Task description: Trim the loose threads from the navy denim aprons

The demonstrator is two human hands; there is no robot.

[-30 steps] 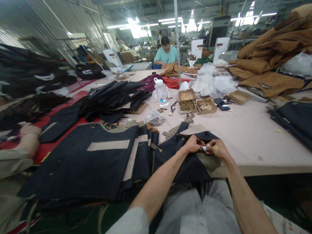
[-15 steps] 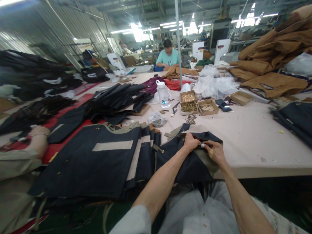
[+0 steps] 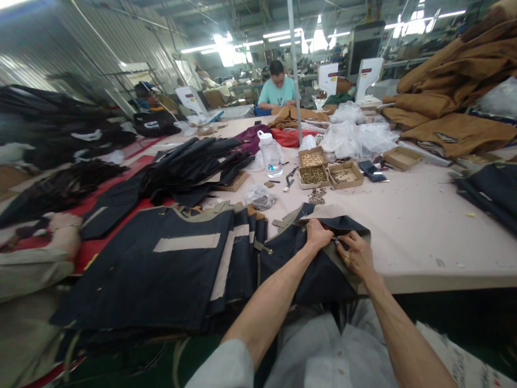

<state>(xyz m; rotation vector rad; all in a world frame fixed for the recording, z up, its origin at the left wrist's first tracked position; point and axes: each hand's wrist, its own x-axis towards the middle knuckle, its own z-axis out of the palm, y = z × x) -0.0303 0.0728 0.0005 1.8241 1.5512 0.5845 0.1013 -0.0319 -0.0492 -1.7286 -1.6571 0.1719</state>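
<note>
A dark navy fabric piece (image 3: pixel 323 280) with a khaki underside lies bunched at the table's front edge. My left hand (image 3: pixel 319 235) is closed on its upper fold, fingers pinched at the cloth. Close by on the right, my right hand (image 3: pixel 356 253) is closed at the same fold, with a whitish wrap or tip on a finger. Between the fingertips is a small dark spot, too small to name. To the left lies a stack of navy panels (image 3: pixel 149 280) with beige strips.
Boxes of small brass parts (image 3: pixel 313 175) and an open cardboard box (image 3: pixel 346 175) stand ahead, near a water jug (image 3: pixel 270 155). A metal pole (image 3: pixel 295 70) rises behind. Brown garments (image 3: pixel 452 134) are piled right. A co-worker's hand (image 3: pixel 64 222) is at far left; another person (image 3: pixel 278 91) sits opposite.
My right hand has turned slightly, its fingers curling closer to the fold, and the white spot at the fingertips shows less. My left hand stays on the cloth.
</note>
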